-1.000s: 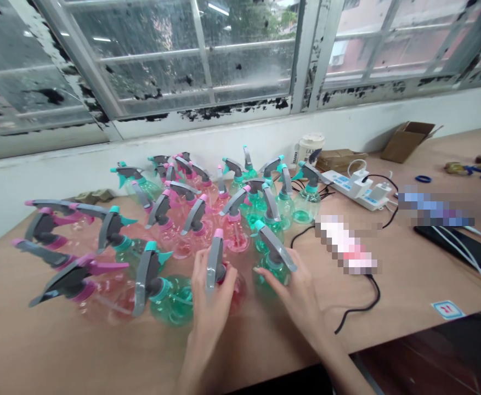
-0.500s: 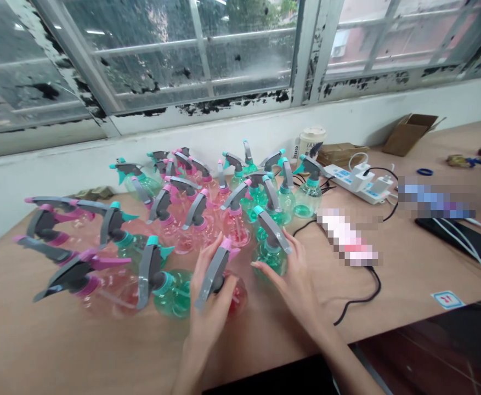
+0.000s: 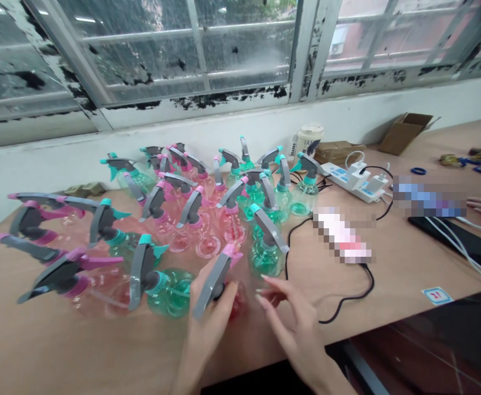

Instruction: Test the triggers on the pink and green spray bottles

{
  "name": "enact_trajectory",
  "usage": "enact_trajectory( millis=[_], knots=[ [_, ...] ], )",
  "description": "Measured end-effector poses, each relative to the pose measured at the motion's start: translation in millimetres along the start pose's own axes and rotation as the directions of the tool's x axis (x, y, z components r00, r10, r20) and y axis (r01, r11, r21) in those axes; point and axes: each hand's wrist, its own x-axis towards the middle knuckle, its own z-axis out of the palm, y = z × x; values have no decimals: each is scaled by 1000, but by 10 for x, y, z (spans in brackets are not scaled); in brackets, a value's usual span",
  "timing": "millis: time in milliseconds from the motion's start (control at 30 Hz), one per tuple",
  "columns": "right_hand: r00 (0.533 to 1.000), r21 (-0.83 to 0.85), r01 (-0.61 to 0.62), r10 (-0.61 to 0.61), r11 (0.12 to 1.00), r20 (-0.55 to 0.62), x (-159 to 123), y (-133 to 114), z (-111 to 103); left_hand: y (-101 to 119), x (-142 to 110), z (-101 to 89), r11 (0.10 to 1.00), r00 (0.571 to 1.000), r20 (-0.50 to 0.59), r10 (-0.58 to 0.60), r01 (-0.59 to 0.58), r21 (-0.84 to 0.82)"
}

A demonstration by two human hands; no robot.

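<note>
Partly hidden pink bottle (image 3: 238, 303), contents unclear

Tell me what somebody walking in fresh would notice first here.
Most likely the crowd of pink and green spray bottles, spread over the left and middle of the table. At the front, the left hand holds a pink spray bottle, with the empty right hand just to its right. Behind, the window stands out for its frame, blotched with black patches.
</note>
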Motion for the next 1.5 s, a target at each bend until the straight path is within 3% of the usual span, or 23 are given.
enact_trajectory(
  millis=[133, 267, 467, 533, 800, 900, 1033, 1200, 1500],
  knots=[
    [979, 111, -42, 18, 993, 205, 132, -93, 104, 27, -138, -48, 997, 987, 148, 61, -54, -47],
    [957, 116, -59, 23, 991, 289, 198, -71, 78, 31, -214, -114, 985, 951, 256, 174, -165, -58],
    [943, 141, -109, 58, 984, 327, 182, -2, 37, 40, -79, -202, 870, 819, 402, 409, -483, 100],
    [941, 149, -115, 59, 982, 333, 177, 2, 52, 55, -40, -191, 840, 789, 422, 446, -531, 106],
    [949, 166, -236, 191, 957, 249, 39, -71, 110, -26, -105, -38, 891, 843, 329, 425, -453, 11],
    [937, 186, -242, 180, 952, 300, -68, -65, 86, -72, -151, -48, 875, 834, 320, 450, -484, 30],
    [921, 182, -128, 48, 975, 387, -162, -18, 18, -109, -208, -71, 856, 821, 316, 476, -515, 49],
    [887, 147, -78, 2, 986, 462, -89, -40, -53, -116, -255, -71, 852, 822, 280, 496, -523, 26],
    [944, 100, -72, 35, 992, 328, -72, -89, 145, -107, -76, -119, 781, 772, 246, 586, -619, 80]
  ],
)
